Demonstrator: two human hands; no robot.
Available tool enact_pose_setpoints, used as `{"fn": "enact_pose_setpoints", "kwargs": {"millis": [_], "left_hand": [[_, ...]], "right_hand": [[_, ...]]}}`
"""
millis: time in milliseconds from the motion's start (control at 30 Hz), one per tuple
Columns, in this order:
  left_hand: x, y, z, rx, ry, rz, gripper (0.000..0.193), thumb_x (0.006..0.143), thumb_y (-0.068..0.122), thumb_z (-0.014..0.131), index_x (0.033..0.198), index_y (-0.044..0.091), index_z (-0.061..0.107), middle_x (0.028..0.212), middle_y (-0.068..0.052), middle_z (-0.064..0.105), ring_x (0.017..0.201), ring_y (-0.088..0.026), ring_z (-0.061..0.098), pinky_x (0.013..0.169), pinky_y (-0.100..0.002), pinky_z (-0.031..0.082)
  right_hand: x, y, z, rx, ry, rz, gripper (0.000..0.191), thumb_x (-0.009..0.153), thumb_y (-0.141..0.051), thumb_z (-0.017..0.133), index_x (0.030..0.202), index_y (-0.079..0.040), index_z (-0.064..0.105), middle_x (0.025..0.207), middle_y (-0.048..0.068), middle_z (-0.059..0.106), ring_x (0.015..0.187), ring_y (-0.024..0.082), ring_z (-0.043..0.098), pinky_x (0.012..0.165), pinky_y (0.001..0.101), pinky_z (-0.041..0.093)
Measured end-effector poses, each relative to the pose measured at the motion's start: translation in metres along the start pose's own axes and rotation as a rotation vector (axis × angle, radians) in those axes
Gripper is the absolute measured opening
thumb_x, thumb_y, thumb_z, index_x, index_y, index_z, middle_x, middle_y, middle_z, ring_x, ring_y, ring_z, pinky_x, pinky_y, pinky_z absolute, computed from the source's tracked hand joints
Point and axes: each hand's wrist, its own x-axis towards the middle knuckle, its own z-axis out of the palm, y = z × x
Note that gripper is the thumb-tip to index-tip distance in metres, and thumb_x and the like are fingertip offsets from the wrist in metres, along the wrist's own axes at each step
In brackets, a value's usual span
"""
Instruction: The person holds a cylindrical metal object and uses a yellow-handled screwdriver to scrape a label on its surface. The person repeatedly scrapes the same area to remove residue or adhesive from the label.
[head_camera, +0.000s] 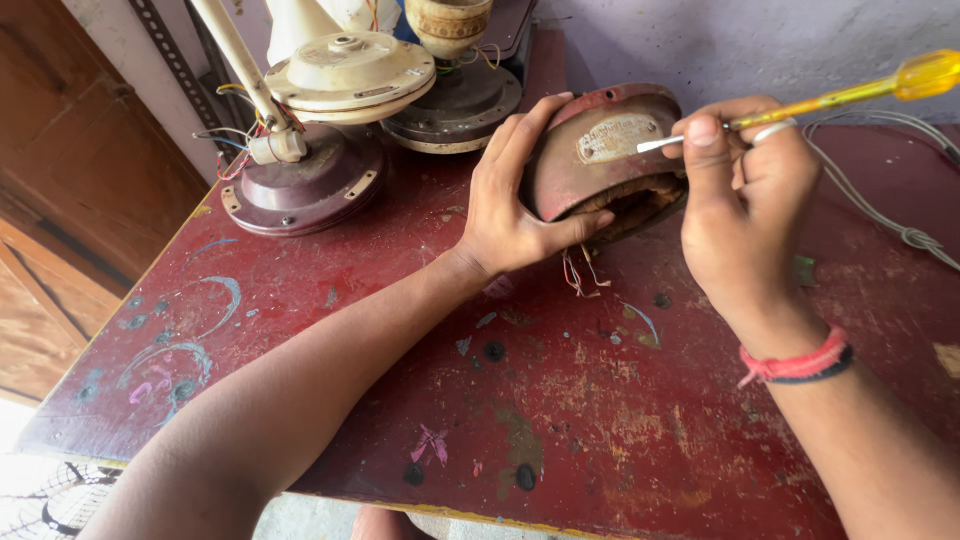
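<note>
Head view, the only one. Left hand (515, 215) wrapped around the near-left side of a rusty red fan motor housing (590, 150), thumb underneath, fingers spread up over the rim: a firm, full hold, tilting the housing on edge above the red table (600, 430). Right hand (745, 195) closed narrow on a yellow-handled screwdriver (850, 92), pinched between thumb and forefinger close to the shaft, handle slanting up and away to the right. Metal tip laid against the housing's face just right of the oval nameplate (615, 137), directly opposite the left hand's hold. Dark windings visible in the open underside, just below the tip. Thin reddish wire ends (580, 272) hanging beneath the left thumb, touching or nearly touching the table. Cannot tell whether the tip sits in a screw head or a seam.

Beyond the left-hand fingers, well apart from the grip: a cream fan motor (350, 70) stacked over a purple base (305, 185), with coloured wires between. Past the right hand, a grey cable (880, 200) lying across the table.

Judged as the step of working the tool tip at the housing's face. Calls next for a steady counter-hold from the left hand, tip kept seated and square, pressure kept clear of the windings and the loose wire ends.
</note>
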Motion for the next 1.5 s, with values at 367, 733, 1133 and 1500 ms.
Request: {"fn": "enact_pose_setpoints", "kwargs": {"millis": [367,733,1133,1500], "left_hand": [[0.006,-0.002,0.004,-0.032,-0.01,-0.016,0.096,0.073,0.037,0.093,0.15,0.007,0.045,0.135,-0.014,0.063,0.129,-0.032,0.063,0.113,-0.043,0.051],[0.002,0.003,0.002,-0.021,0.01,-0.025,0.096,0.074,0.038,0.094,0.15,0.005,0.045,0.138,-0.017,0.062,0.124,-0.032,0.064,0.109,-0.041,0.052],[0.0,0.007,0.005,0.007,0.054,0.008,0.098,0.071,0.038,0.095,0.148,0.003,0.046,0.133,-0.017,0.063,0.12,-0.033,0.064,0.111,-0.044,0.052],[-0.004,0.024,0.009,0.096,0.116,-0.03,0.096,0.069,0.036,0.093,0.147,0.003,0.047,0.131,-0.017,0.062,0.121,-0.035,0.063,0.107,-0.044,0.052]], "right_hand": [[0.02,0.011,0.002,-0.011,0.042,0.016,0.024,0.121,-0.015,0.057,0.105,0.004,0.059,0.094,0.006,0.069,0.085,0.008,0.063,0.079,0.0219,0.051],[0.028,0.008,0.017,-0.141,0.101,0.088,0.034,0.119,-0.019,0.062,0.093,0.003,0.065,0.071,0.001,0.056,0.061,0.008,0.043,0.057,0.0271,0.032],[0.009,-0.009,0.021,-0.264,0.012,-0.005,0.02,0.117,-0.015,0.063,0.107,0.002,0.063,0.079,0.0,0.058,0.069,0.005,0.05,0.062,0.0225,0.04],[0.007,-0.011,0.018,-0.28,0.099,0.067,0.019,0.116,-0.013,0.062,0.103,0.001,0.062,0.081,-0.001,0.058,0.067,0.005,0.048,0.06,0.0234,0.038]]}}
